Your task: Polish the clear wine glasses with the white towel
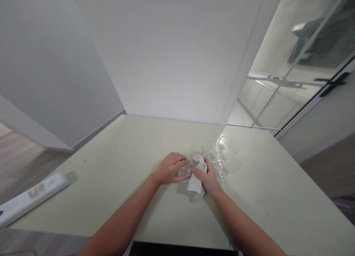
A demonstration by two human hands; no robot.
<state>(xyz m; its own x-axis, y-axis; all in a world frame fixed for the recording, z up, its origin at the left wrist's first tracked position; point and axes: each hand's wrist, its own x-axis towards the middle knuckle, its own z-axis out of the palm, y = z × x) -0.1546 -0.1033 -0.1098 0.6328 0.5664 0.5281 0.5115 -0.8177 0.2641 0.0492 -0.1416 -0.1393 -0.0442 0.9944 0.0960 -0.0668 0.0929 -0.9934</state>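
My left hand (172, 169) is closed around a small clear glass (185, 169), which lies low over the table. A folded white cloth (196, 185) is gripped in my right hand (210, 177), its thumb on top, and the cloth presses against the glass. Part of the glass is hidden by the fingers and the cloth. Just beyond my right hand stands a cluster of several clear glasses (222, 156), close together; their exact shapes are hard to make out.
The pale table (124, 167) meets a white wall (166, 63) at its back. A long white box with a label (36, 193) lies at the left edge. A black object (185, 249) shows at the front edge. A glass-paned partition (277, 78) is behind on the right.
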